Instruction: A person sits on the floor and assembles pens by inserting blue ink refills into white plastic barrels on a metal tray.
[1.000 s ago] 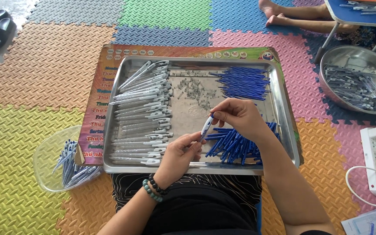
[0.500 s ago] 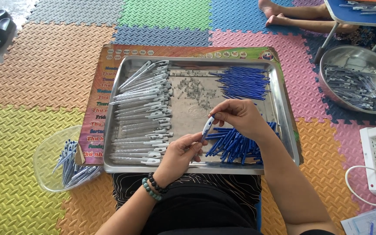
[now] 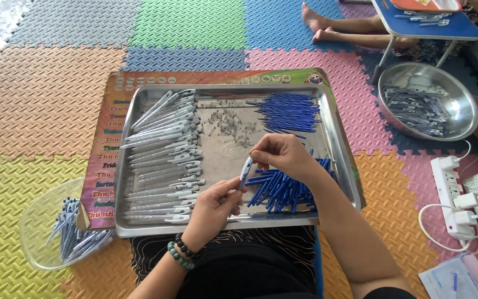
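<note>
From the head view I judge I'm mid-assembly: my left hand (image 3: 212, 207) and right hand (image 3: 283, 158) both have their fingers closed on one white-and-blue pen barrel (image 3: 245, 170) above the steel tray (image 3: 336, 149), so next I need a steady, aligned push to seat the parts.

A home floor workspace: coloured foam mats (image 3: 183, 22), low folding table (image 3: 427, 25), power strip (image 3: 452, 194).
</note>
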